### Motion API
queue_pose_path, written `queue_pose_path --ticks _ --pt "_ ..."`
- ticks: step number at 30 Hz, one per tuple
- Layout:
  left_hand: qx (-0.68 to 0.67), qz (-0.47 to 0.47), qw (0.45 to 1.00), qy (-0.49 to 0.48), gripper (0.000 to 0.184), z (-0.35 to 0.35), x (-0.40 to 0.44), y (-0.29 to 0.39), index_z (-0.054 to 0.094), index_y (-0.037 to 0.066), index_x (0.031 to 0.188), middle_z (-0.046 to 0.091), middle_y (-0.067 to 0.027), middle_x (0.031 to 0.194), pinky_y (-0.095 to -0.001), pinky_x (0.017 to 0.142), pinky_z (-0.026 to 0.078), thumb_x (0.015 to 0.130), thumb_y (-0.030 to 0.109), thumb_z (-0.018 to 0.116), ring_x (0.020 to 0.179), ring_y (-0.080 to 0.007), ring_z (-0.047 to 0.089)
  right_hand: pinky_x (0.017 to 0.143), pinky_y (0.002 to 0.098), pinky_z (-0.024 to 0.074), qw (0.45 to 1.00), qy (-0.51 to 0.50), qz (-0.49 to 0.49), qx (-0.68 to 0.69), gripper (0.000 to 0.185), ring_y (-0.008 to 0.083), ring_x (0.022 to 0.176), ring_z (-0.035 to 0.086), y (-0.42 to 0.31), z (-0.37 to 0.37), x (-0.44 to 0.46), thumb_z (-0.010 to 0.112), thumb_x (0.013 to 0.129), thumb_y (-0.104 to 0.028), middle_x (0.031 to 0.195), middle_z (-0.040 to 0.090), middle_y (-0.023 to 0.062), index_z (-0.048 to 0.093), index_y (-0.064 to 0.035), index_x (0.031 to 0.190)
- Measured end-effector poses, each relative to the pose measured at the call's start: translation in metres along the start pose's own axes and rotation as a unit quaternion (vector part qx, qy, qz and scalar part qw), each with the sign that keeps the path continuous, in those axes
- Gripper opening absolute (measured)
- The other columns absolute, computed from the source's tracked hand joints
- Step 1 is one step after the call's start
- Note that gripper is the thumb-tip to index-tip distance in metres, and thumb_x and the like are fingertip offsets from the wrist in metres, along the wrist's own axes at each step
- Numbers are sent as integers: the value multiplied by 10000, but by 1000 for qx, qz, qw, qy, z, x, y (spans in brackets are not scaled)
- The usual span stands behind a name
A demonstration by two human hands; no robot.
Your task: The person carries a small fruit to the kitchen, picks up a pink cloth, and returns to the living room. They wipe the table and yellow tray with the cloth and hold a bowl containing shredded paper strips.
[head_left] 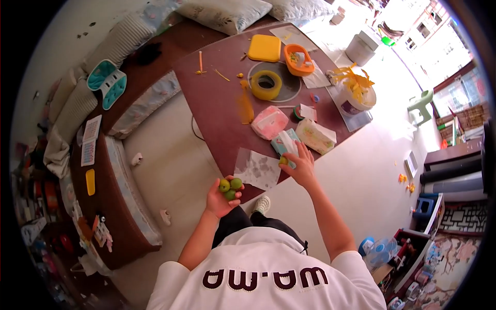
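My left hand (221, 202) is cupped around three small green fruits (230, 195) near the front corner of the dark red table (206, 93). Between the thumb and fingers of my right hand (302, 168) is another yellow-green fruit (283, 160). A clear plastic bag (258, 169) with grey spots lies on the table between my hands. Just beyond my right hand are a light blue tissue pack (284, 142), a floral tissue pack (316, 136) and a pink pack (269, 123).
Farther back stand a roll of yellow tape (266, 85), an orange basket (298, 60), a yellow square lid (264, 48) and a white bucket (357, 101) with yellow peels. A brown sofa (119, 206) runs along the left.
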State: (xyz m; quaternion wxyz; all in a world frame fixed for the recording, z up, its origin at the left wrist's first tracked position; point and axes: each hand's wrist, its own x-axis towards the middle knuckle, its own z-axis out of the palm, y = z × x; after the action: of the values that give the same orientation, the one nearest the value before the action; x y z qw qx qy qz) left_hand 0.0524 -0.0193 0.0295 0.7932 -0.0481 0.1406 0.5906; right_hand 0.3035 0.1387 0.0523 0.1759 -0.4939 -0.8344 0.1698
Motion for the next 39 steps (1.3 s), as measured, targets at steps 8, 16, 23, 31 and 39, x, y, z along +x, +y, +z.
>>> queue_pose_path --ticks 8,16,23,31,39 --pt "27 48 998 27 372 10 -25 42 532 161 1116 522 -178 1070 -259 563 399 884 446 472 805 -212 529 687 216 434 927 52 242 281 326 99 805 578 20 -28 44 662 813 -244 852 646 46 625 -24 1051" --pt "-22 73 995 61 358 -19 -17 142 532 157 1126 532 -172 1084 -280 602 421 888 420 483 827 -227 529 675 190 435 930 39 157 329 351 59 755 538 -120 -60 141 651 831 -172 879 608 6 574 10 1122" --pt "-27 82 991 104 337 -43 25 266 520 148 1133 545 -153 1073 -287 624 431 889 379 499 835 -213 529 649 194 385 835 -122 153 515 385 48 749 478 -222 86 252 636 843 -271 830 566 -7 584 8 1104" --pt "222 122 943 214 267 -15 87 365 514 139 1134 506 -39 1037 -269 638 433 910 284 511 805 -148 517 767 247 443 702 -55 290 648 344 101 889 557 -196 155 329 571 893 -279 980 595 26 564 -6 1102" --pt "460 74 872 150 241 11 197 362 556 126 1100 488 -15 1007 -253 680 435 880 220 583 835 -112 497 804 267 437 675 23 346 651 380 118 940 547 -140 179 318 591 881 -272 1013 584 32 539 -4 1145"
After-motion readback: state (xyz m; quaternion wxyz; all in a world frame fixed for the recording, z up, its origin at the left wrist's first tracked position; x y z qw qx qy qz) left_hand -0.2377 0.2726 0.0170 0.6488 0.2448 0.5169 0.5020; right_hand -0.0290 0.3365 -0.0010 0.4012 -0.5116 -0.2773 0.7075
